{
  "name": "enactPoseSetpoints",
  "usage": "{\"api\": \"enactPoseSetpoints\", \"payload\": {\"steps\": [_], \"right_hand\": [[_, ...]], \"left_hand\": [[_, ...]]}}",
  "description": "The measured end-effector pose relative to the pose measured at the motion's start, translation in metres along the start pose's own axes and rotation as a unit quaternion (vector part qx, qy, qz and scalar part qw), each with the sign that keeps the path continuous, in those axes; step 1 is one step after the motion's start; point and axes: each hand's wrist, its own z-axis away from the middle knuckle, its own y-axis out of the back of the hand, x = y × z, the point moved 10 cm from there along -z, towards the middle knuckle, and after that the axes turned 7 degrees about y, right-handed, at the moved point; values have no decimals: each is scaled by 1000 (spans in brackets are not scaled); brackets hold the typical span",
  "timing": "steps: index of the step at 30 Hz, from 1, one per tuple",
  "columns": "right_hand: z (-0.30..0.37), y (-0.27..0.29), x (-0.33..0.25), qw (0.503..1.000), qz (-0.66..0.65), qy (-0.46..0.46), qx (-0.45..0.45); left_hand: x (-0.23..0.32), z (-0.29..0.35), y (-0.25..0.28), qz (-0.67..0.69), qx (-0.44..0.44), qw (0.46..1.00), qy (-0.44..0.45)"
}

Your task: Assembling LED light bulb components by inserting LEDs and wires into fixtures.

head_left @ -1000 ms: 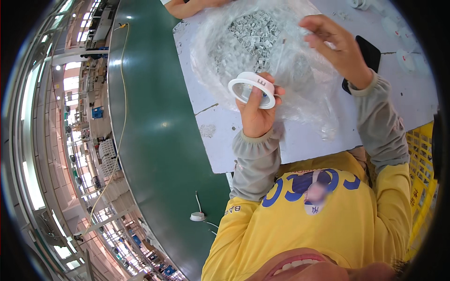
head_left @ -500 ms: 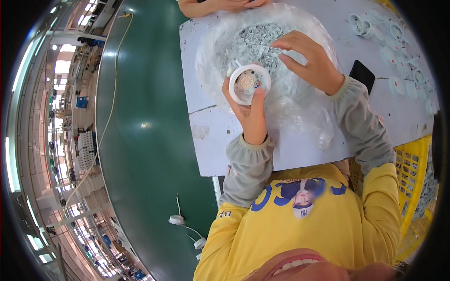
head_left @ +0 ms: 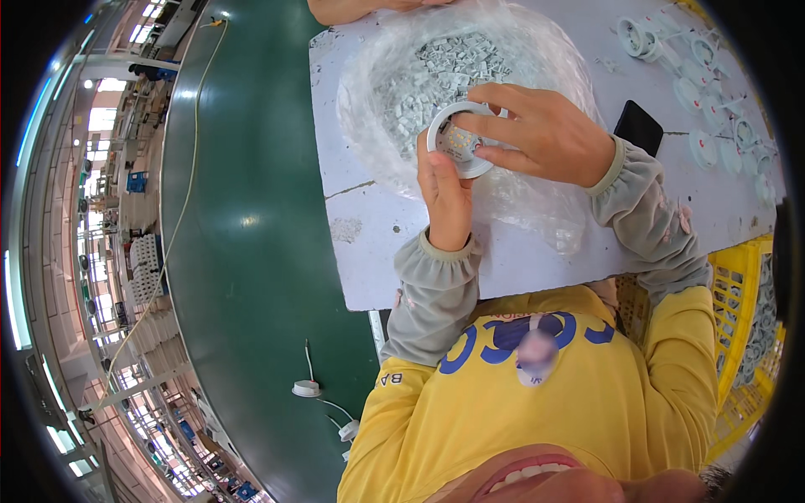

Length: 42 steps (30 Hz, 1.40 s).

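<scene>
My left hand (head_left: 447, 197) is closed around a round white LED lamp housing (head_left: 461, 147), its thumb against the lower left of the rim. The lamp's open face is turned up, showing a board with several small yellowish LEDs. From the right, my right hand (head_left: 549, 136) reaches over the lamp. Its fingers are apart, with one fingertip inside the rim and the thumb near the board; no held piece is visible. Just beyond both hands, a pile of small pale grey-white pieces (head_left: 461, 63) lies in a spread clear plastic bag (head_left: 537, 214).
A black phone (head_left: 639, 127) lies right of my right wrist. Several white lamp parts (head_left: 704, 151) with wires are scattered at the table's right. A yellow crate (head_left: 734, 293) stands right of me. Another person's forearm (head_left: 344, 10) rests at the far edge. Green flooring (head_left: 260, 251) is at left.
My right hand has moved left and down from beside the pile onto the lamp. My left thumb has shifted from inside the lamp to its rim, and the lamp sits slightly farther right.
</scene>
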Motion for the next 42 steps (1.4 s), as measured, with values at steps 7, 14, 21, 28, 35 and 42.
{"api": "enactPoseSetpoints", "payload": {"steps": [7, 14, 21, 28, 35, 42], "right_hand": [[14, -8, 11, 999, -30, -28, -16], [25, -21, 19, 996, -38, -43, -62], [25, -30, 17, 993, -37, -78, -83], [28, -23, 25, 986, -123, -108, -29], [32, -30, 30, 984, -119, -131, -35], [32, -29, 23, 987, -101, -123, -19]], "left_hand": [[-13, -5, 4, 29, 1, 998, 49], [-41, -5, 11, 89, 30, 989, 117], [-27, -2, 8, 42, 29, 991, 128], [-31, -6, 2, 69, 34, 987, 143], [-32, -5, 4, 87, 59, 986, 128], [-30, -4, 6, 81, 60, 986, 132]]}}
